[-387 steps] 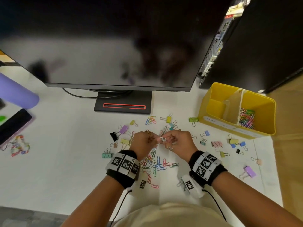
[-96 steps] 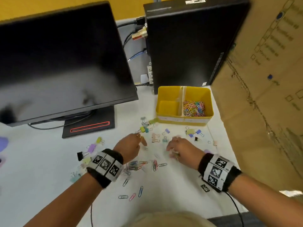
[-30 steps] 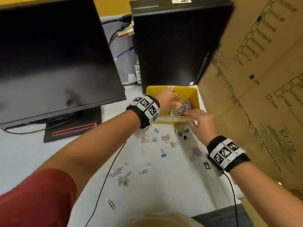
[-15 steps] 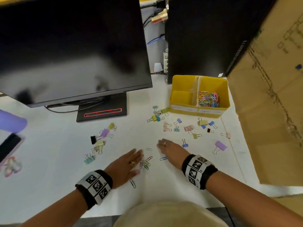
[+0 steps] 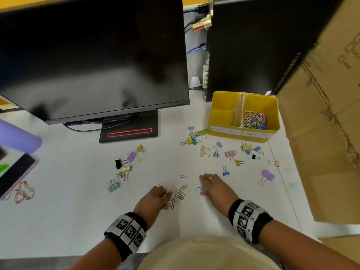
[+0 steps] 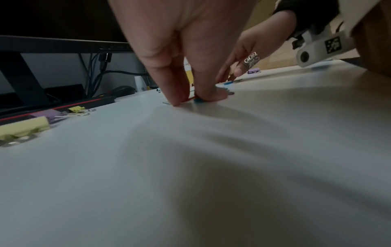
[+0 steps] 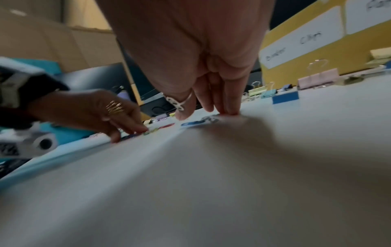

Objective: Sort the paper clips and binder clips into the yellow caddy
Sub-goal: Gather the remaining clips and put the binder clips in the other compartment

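Both hands down on the white desk [image 5: 64, 201], in front of the yellow caddy [image 5: 243, 131]. Left hand [image 5: 153, 199] — fingers extended, tips pressing on a small pile of paper clips [image 5: 178, 194]; nothing gripped. Right hand [image 5: 214, 189] — fingers straight, flat on the desk, a blue paper clip [image 5: 200, 188] just beside its thumb side. Caddy's right compartment holds a heap of paper clips [image 5: 254, 120]. Binder clips [image 5: 229, 153] lie scattered between the hands and the caddy, more near the monitor [image 5: 93, 55] base.
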The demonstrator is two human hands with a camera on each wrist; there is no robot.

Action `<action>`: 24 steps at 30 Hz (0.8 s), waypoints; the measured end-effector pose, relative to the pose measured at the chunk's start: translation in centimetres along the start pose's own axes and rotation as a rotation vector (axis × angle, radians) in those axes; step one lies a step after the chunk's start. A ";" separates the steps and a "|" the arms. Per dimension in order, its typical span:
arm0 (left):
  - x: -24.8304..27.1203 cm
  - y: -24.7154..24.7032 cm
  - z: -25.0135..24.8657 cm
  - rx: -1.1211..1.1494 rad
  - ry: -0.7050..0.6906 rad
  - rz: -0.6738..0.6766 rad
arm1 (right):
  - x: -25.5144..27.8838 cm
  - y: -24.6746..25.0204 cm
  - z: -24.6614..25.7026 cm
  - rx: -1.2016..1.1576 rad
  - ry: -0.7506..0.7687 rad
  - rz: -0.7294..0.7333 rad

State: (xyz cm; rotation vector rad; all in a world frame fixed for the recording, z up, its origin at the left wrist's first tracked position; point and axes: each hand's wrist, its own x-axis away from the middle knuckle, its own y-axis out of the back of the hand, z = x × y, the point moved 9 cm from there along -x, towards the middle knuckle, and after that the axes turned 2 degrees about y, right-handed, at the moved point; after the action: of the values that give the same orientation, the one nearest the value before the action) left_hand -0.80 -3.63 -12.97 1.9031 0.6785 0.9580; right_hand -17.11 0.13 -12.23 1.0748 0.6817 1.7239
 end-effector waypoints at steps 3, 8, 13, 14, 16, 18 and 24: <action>-0.2 -0.8 -0.7 0.111 0.116 0.069 | 0.0 -0.9 1.1 -0.012 0.014 0.003; -0.7 -0.7 -0.6 0.283 0.238 -0.011 | -1.1 -1.5 0.8 -0.057 -0.012 -0.028; -0.3 -0.7 -2.1 0.312 0.265 -0.065 | -0.5 -0.1 1.6 -0.089 0.004 -0.083; -0.3 -0.9 -2.1 0.285 0.277 -0.059 | -0.3 0.1 1.7 -0.072 0.000 -0.086; -0.6 -1.0 -1.6 0.309 0.341 -0.068 | -0.3 0.3 2.1 -0.021 -0.021 -0.057; -0.9 -0.9 -1.1 0.316 0.384 -0.078 | -0.7 -0.1 2.3 0.024 -0.021 -0.037; -0.9 -1.0 -0.6 0.325 0.438 -0.060 | -1.1 -1.5 2.9 0.216 0.015 0.067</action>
State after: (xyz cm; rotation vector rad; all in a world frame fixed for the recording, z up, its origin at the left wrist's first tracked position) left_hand -1.88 -3.53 -13.99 1.9468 1.2025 1.3054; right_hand -13.72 -0.34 -12.53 1.2464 0.8655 1.7451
